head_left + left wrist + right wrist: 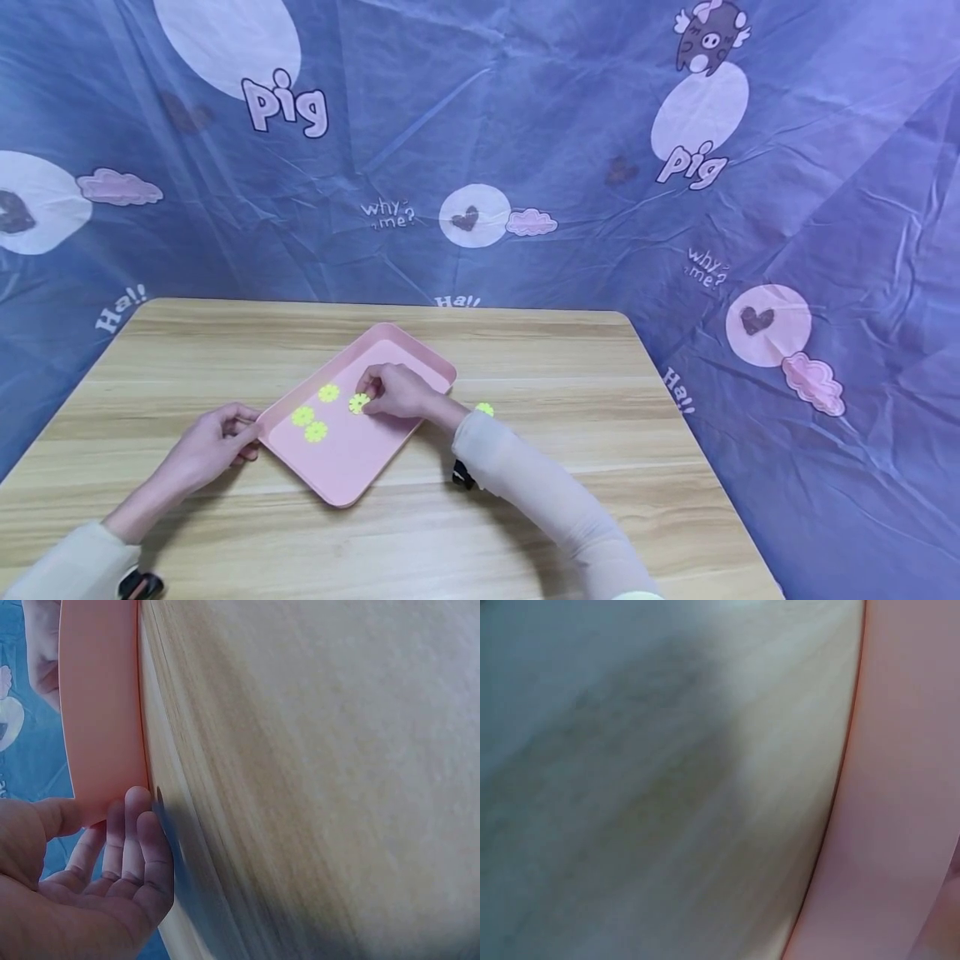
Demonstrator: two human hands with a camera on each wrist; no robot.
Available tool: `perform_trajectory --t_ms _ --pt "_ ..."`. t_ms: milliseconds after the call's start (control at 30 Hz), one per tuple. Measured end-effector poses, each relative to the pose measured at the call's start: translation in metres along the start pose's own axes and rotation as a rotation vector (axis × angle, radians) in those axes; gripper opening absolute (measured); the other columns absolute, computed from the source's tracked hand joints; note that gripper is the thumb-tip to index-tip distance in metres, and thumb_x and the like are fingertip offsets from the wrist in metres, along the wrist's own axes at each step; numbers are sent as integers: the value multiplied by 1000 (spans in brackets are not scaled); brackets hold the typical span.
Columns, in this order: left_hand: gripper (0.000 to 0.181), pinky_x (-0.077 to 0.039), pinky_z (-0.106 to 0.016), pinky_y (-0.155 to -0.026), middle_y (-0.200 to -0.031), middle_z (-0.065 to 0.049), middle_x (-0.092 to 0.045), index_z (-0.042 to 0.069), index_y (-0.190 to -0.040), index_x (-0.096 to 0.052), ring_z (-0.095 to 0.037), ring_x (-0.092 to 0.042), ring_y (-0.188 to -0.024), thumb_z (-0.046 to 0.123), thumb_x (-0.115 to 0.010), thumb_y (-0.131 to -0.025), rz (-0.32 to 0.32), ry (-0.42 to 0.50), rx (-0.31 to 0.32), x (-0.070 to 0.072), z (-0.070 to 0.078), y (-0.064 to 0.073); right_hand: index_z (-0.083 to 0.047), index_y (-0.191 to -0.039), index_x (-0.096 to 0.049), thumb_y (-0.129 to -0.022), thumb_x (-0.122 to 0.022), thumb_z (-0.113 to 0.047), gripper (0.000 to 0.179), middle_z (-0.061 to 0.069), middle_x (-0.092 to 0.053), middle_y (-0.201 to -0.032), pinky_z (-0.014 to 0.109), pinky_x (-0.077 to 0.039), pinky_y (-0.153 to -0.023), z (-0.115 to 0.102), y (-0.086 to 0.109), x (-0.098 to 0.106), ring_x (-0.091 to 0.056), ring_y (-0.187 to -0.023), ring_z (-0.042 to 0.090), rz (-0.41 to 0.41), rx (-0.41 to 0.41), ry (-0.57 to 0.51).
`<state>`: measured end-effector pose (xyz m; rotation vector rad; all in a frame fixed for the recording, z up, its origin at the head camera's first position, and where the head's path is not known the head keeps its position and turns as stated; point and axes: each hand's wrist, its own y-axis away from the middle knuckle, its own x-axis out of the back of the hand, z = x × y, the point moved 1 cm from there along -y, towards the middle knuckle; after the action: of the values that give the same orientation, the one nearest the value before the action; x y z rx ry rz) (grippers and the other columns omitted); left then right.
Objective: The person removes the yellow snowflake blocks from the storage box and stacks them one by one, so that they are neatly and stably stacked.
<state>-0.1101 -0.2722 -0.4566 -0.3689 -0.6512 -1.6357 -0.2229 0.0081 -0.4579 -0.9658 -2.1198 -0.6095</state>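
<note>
A pink rectangular tray (351,458) lies at an angle on the wooden table. My left hand (213,446) holds its left corner, thumb at the rim and fingers against the outer wall, as the left wrist view shows with the hand (97,877) at the tray wall (105,697). Over the tray, my right hand (397,390) pinches a yellow flower-shaped piece (359,403) between thumb and fingers. Three similar flower pieces (316,431) lie on the tray floor to its left. The right wrist view catches mostly table and tray wall (885,787).
Another yellow flower piece (484,408) lies on the table (555,375) right of the tray, partly hidden behind the right sleeve (540,483). A blue printed cloth (525,108) hangs behind the table and along its right side.
</note>
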Motion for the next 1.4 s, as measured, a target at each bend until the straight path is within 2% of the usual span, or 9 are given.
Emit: perform_trajectory --t_ms 133,300,600,833,1133,1400 --pt "32 -58 -25 -61 -89 -7 -73 -14 -128 -57 -7 -67 -70 11 -54 -108 -4 3 3 1 -1 -2 -15 -103 -74 -87 -86 -12 20 -8 -66 -85 10 -46 -80 2 3 2 -55 -79 -2 11 -11 2" --pt "31 -58 -25 -61 -89 -8 -73 -14 -127 -57 -8 -67 -70 10 -54 -107 -8 6 -1 3 -2 -4 -13 -104 -75 -89 -83 -9 17 -4 -71 -85 11 -46 -77 4 6 7 -56 -77 -2 27 -23 -50" --pt "33 -56 -24 -59 -89 -7 -73 -14 -129 -56 -8 -66 -69 12 -55 -108 -9 -1 -1 6 -4 -11 -6 -100 -76 -89 -80 -2 12 -1 -68 -83 11 -47 -68 8 9 15 -55 -72 0 66 1 -141" --pt "33 -55 -24 -58 -90 -8 -73 -15 -129 -56 -8 -66 -69 11 -54 -109 -11 -8 -7 8 -6 -16 -1 -100 -74 -90 -75 3 11 5 -68 -86 12 -46 -62 10 13 21 -54 -71 1 60 25 -206" --pt "33 -56 -24 -59 -92 -10 -74 -15 -129 -55 -7 -66 -70 11 -54 -109 -18 -9 -17 11 -7 -21 0 -100 -73 -91 -75 2 9 12 -73 -91 11 -49 -67 15 20 28 -55 -74 -1 99 69 -192" --pt "33 -58 -24 -61 -93 -11 -74 -15 -129 -55 -9 -68 -73 9 -53 -108 -34 2 -7 13 -7 -23 -3 -100 -75 -92 -75 0 8 11 -74 -91 15 -51 -66 14 35 43 -59 -73 4 149 43 -202"
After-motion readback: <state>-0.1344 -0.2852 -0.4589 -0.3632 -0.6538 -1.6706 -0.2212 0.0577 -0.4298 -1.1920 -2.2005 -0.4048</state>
